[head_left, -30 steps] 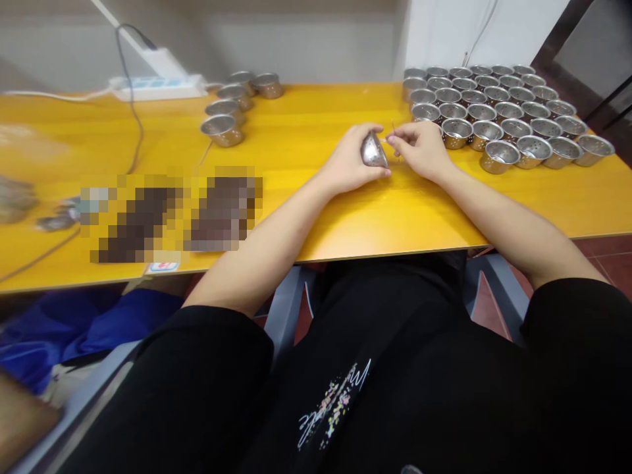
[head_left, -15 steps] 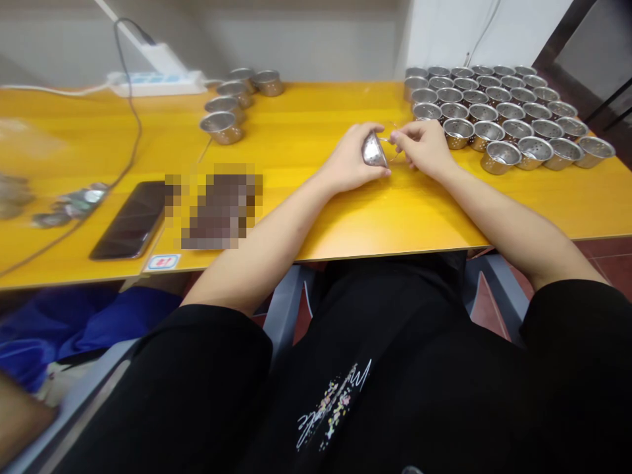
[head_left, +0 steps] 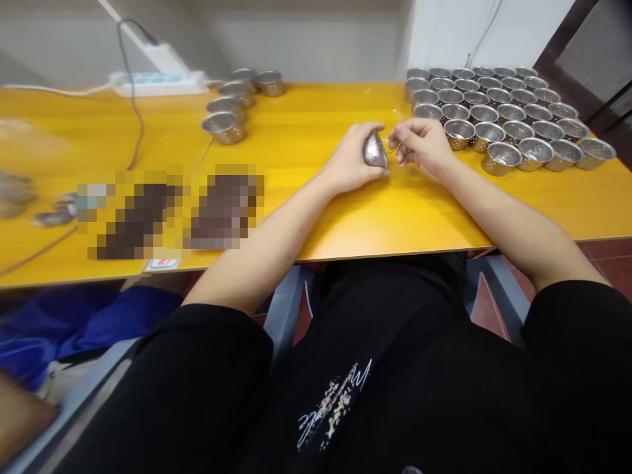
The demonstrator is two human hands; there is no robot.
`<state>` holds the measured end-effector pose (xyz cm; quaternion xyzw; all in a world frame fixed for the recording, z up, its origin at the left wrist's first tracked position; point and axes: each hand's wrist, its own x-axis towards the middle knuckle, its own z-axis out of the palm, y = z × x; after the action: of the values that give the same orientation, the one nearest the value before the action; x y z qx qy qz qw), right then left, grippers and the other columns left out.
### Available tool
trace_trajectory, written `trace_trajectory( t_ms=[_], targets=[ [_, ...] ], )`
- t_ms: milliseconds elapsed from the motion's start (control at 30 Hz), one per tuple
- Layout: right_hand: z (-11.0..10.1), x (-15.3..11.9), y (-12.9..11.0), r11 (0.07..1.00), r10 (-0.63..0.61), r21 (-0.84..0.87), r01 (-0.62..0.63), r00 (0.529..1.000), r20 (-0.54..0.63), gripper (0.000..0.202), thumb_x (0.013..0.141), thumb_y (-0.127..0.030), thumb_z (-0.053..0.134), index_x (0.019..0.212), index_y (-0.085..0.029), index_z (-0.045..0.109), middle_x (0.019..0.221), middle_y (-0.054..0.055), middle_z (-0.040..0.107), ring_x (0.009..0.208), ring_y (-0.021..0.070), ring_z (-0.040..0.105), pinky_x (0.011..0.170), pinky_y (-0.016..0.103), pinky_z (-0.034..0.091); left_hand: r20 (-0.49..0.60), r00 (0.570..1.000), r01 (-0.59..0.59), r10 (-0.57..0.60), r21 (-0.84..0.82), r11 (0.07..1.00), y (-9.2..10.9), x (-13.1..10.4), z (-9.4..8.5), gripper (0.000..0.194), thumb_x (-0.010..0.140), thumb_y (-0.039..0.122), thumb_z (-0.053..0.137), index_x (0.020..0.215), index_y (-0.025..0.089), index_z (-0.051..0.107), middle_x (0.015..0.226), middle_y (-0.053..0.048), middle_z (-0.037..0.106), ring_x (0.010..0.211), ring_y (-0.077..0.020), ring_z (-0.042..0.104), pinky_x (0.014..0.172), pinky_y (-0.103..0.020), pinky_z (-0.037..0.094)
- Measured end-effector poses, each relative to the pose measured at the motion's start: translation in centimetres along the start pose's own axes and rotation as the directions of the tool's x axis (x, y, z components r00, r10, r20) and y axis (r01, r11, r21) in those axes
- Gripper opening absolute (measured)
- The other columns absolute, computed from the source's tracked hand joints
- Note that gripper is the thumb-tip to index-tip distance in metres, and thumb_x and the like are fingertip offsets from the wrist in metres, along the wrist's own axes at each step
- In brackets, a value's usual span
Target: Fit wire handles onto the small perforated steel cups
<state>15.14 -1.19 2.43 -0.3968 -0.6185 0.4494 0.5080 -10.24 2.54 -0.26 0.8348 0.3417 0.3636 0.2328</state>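
Above the yellow table, my left hand (head_left: 349, 160) is wrapped round a small metal cup (head_left: 374, 150), which is tipped on its side. Just to its right, my right hand (head_left: 419, 146) pinches a thin, pale strand or wire (head_left: 396, 114), blurred, with one part near the cup and another sticking up above the fingers. Rows of perforated metal cups (head_left: 503, 155) stand upright on the right, close beyond my right hand.
Several more metal cups (head_left: 223, 129) stand at the back left, near a white power strip (head_left: 162, 83) with a cable. Two pixelated dark objects lie on the table (head_left: 316, 230) left of my left forearm. Another person's arm (head_left: 24, 415) shows at the lower left.
My right hand has shifted slightly and its fingers have curled differently round the strand, whose upper part now stands higher. My left hand still holds the cup in nearly the same place.
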Motion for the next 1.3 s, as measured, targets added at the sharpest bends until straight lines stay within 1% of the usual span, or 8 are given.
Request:
trace_trajectory(
  t_ms=[100,233,300,533,800,1000,1167,1300],
  targets=[
    [0.2,0.0,0.2,0.997,0.019,0.069,-0.022,0.998,0.051,0.077,0.096,-0.096,0.104,0.099,-0.024,0.077,0.091,0.003,0.083,0.078,0.0197,0.084,0.071,0.03,0.074,-0.017,0.999,-0.05,0.05,-0.009,0.999,-1.5,0.3,0.5,0.12,0.071,0.052,0.122,0.176,0.028,0.068,0.177,-0.02,0.075,0.174,-0.0553,0.067,0.158,-0.071,0.045],
    [0.5,-0.4,-0.3,0.99,0.064,0.117,-0.073,0.995,0.081,0.074,0.106,-0.091,0.098,0.093,-0.024,0.073,0.087,0.002,0.079,0.079,0.0201,0.081,0.076,0.032,0.075,-0.026,0.997,-0.076,0.076,-0.019,0.997,-2.4,0.5,0.8,0.122,0.073,0.057,0.123,0.178,0.028,0.066,0.176,-0.021,0.075,0.175,-0.0561,0.066,0.159,-0.072,0.043],
    [0.7,-0.7,-0.8,0.986,0.093,0.129,-0.106,0.99,0.109,0.074,0.109,-0.089,0.097,0.089,-0.023,0.07,0.086,0.002,0.078,0.076,0.0186,0.078,0.073,0.03,0.072,-0.028,0.996,-0.083,0.082,-0.029,0.996,-2.5,0.6,0.8,0.123,0.073,0.06,0.123,0.178,0.028,0.066,0.177,-0.021,0.074,0.176,-0.0563,0.065,0.159,-0.072,0.043],
    [1.4,-1.3,-2.1,0.967,0.198,0.122,-0.224,0.961,0.195,0.078,0.104,-0.085,0.105,0.082,-0.025,0.059,0.08,0.001,0.073,0.068,0.0177,0.074,0.063,0.029,0.068,0.011,0.986,-0.163,0.164,-0.036,0.986,-2.2,0.6,0.5,0.116,0.076,0.057,0.12,0.176,0.03,0.068,0.181,-0.02,0.074,0.175,-0.0546,0.066,0.158,-0.073,0.044],
    [1.3,-1.2,-2.1,0.968,0.198,0.119,-0.222,0.963,0.182,0.081,0.106,-0.086,0.102,0.077,-0.024,0.058,0.081,0.003,0.074,0.07,0.0177,0.076,0.063,0.028,0.069,0.028,0.984,-0.175,0.177,-0.06,0.983,-1.3,0.2,0.0,0.103,0.081,0.049,0.113,0.171,0.027,0.068,0.177,-0.02,0.076,0.171,-0.0531,0.07,0.154,-0.074,0.051],
    [1.3,-1.3,-2.3,0.971,0.193,0.108,-0.214,0.965,0.18,0.079,0.102,-0.086,0.107,0.078,-0.024,0.063,0.086,0.005,0.082,0.075,0.0188,0.08,0.062,0.026,0.069,0.058,0.982,-0.173,0.181,-0.124,0.977,-2.1,0.2,0.4,0.123,0.082,0.044,0.11,0.188,0.025,0.05,0.173,-0.022,0.075,0.162,-0.052,0.077,0.15,-0.073,0.055],
    [1.2,-1.3,-2.1,0.972,0.205,0.073,-0.222,0.96,0.193,0.079,0.105,-0.086,0.104,0.078,-0.024,0.064,0.079,0.004,0.08,0.072,0.0189,0.079,0.064,0.027,0.069,0.058,0.979,-0.192,0.195,-0.063,0.979,-2.1,0.2,0.2,0.1,0.083,0.045,0.111,0.17,0.025,0.067,0.176,-0.021,0.075,0.169,-0.0527,0.071,0.154,-0.072,0.051],
    [1.1,-1.2,-1.8,0.973,0.214,0.044,-0.228,0.954,0.209,0.078,0.109,-0.086,0.099,0.078,-0.024,0.064,0.076,0.003,0.077,0.067,0.0178,0.074,0.067,0.029,0.071,0.087,0.975,-0.202,0.205,-0.043,0.978,-1.5,0.2,-0.1,0.099,0.082,0.044,0.114,0.168,0.025,0.069,0.172,-0.02,0.077,0.168,-0.0535,0.071,0.154,-0.073,0.05]
  ],
)
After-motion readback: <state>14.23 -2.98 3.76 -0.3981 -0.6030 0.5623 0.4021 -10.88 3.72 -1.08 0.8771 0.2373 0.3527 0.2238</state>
